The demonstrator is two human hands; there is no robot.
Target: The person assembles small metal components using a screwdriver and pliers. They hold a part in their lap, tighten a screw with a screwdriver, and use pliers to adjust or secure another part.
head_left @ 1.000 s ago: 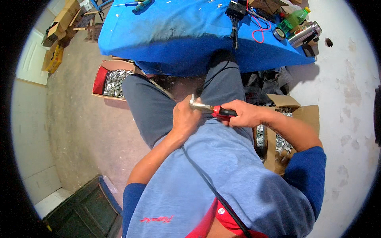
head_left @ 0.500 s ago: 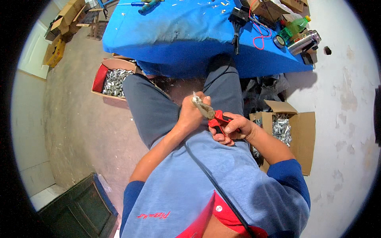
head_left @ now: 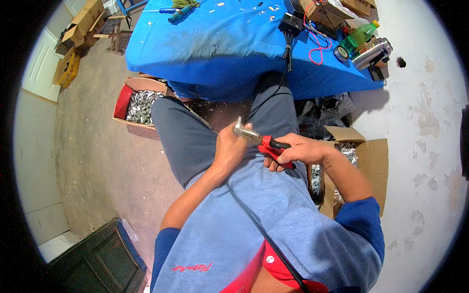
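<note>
The pliers (head_left: 266, 146) are between the left box (head_left: 123, 100) and right box (head_left: 374, 158).

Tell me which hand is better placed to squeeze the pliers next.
Right, I'd judge: the right hand is around the handles of the red-and-black pliers, while the left hand is curled by their metal head, close to a small silvery piece; its grip there is unclear.

Readable: 1 line of red script lettering (head_left: 192, 267) on the front of the light blue shirt (head_left: 234, 219); steel thermos (head_left: 375, 54) on the table has a small coloured label (head_left: 366, 49), print too small to make out
</note>
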